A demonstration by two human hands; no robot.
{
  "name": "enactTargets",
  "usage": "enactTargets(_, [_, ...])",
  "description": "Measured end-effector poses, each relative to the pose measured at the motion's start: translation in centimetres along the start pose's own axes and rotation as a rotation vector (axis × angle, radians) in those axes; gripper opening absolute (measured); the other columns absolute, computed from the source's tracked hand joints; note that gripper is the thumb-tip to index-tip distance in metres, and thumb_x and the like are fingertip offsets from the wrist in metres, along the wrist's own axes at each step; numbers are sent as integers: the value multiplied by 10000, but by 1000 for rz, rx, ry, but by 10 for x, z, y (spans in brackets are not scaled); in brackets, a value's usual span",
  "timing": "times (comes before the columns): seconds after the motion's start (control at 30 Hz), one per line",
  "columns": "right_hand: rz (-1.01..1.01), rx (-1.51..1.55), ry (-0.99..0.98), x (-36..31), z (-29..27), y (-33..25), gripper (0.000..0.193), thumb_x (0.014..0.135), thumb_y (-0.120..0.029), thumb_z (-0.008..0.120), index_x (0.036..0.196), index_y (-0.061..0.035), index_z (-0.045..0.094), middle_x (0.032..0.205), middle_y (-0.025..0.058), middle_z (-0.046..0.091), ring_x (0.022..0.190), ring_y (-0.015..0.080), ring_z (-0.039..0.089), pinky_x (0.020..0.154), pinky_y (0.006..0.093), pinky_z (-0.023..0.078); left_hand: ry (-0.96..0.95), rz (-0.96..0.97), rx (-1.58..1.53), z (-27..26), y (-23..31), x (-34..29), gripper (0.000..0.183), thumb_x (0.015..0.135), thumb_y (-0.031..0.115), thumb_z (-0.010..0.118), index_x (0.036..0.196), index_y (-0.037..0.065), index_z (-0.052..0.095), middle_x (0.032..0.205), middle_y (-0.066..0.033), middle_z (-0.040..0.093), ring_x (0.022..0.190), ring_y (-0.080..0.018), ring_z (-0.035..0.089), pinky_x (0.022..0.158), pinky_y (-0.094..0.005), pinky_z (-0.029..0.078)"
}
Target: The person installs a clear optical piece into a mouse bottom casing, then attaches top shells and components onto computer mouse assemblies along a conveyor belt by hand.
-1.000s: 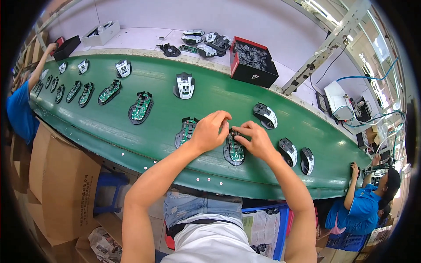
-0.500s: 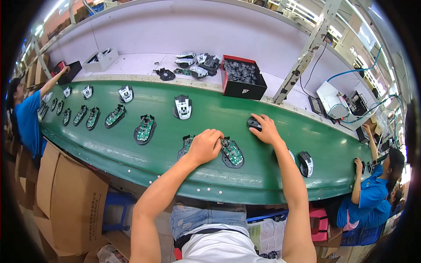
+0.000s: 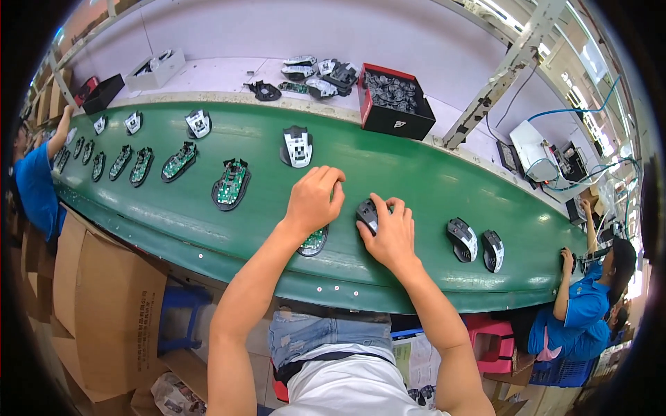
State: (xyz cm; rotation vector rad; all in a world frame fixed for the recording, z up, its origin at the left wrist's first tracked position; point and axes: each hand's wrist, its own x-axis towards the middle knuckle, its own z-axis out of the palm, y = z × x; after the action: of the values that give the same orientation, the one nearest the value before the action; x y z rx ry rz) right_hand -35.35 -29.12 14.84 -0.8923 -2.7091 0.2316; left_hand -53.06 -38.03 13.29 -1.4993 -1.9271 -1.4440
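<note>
My right hand point(image 3: 394, 232) grips a dark computer mouse point(image 3: 368, 215) on the green belt, thumb on its near side and fingers over the far side. Left of it, my left hand point(image 3: 314, 197) hovers with bent fingers and the thumb apart, and nothing shows in it. Below that wrist lies a mouse base with a green circuit board point(image 3: 314, 243), partly hidden by the arm. Beyond the left hand sits a white and black mouse top shell point(image 3: 297, 147). To the left is another open base with its board point(image 3: 231, 186).
The green belt point(image 3: 416, 173) carries several more bases and shells at left and two assembled mice point(image 3: 463, 240) at right. Behind it stand a red-black box of small dark parts point(image 3: 399, 118) and a pile of shells point(image 3: 322, 76). Co-workers in blue sit at both ends.
My right hand has brought the dark mouse part nearer and leftward, to about where an open base lay. My left hand has drawn off the bases, farther over the belt. The view has shifted slightly.
</note>
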Motion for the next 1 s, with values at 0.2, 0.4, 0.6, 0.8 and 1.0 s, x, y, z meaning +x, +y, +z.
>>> enactTargets(0.2, [-202,119,-96,12,4,25,614,880,-341,688,1323,47,515,1371,244,497,1284,412,454,1055,483,408,-35,-23,-31,2,5,-9,85,806,27,623,889,42,610,830,-102,629,797,-300,623,699,-406,527])
enactTargets(0.4, [-224,231,28,22,-10,14,479,1008,-255,507,1365,65,489,1453,253,458,1337,415,441,1122,453,353,-23,-44,-24,1,2,-12,71,795,60,617,864,48,606,812,-103,625,788,-306,623,690,-412,530])
enactTargets(0.6, [-286,95,-16,21,10,19,391,1028,-226,460,1316,18,563,1343,214,577,1251,376,544,1056,434,434,2,-44,-20,9,-1,-11,73,815,36,622,886,50,616,814,-87,631,773,-288,626,663,-397,520])
enactTargets(0.8, [-213,357,-178,32,8,28,407,1039,-212,418,1354,16,538,1399,195,548,1320,329,504,1110,399,379,-10,-39,-35,11,-7,-20,69,808,41,622,875,55,617,810,-79,635,772,-283,626,670,-391,528])
enactTargets(1.0, [-406,141,-23,13,11,33,369,953,-181,548,1296,-59,607,1385,152,557,1322,329,501,1098,409,393,-24,-26,-22,17,-4,-16,60,828,59,603,887,55,611,825,-85,637,792,-294,631,681,-406,531])
